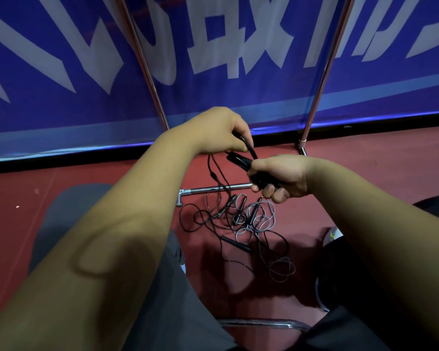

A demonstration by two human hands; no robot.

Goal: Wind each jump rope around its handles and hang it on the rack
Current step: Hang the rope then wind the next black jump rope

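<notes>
My right hand (279,178) grips the black handles (238,160) of a jump rope, their ends pointing up-left. My left hand (221,130) pinches that rope's black cord (250,148) just above the handles. The cord hangs down in a loop (213,173) toward the floor. Below the hands, a tangle of other jump ropes (241,224), black and grey with black handles, lies on the red floor. The metal rack's two uprights (147,69) (322,79) rise on either side behind my hands, and its low bar (213,190) crosses the floor.
A blue banner (213,46) with large white characters stands right behind the rack. My knees in dark trousers (69,214) flank the rope pile. A chrome chair-frame tube (264,324) runs below, and a shoe (333,235) shows at right.
</notes>
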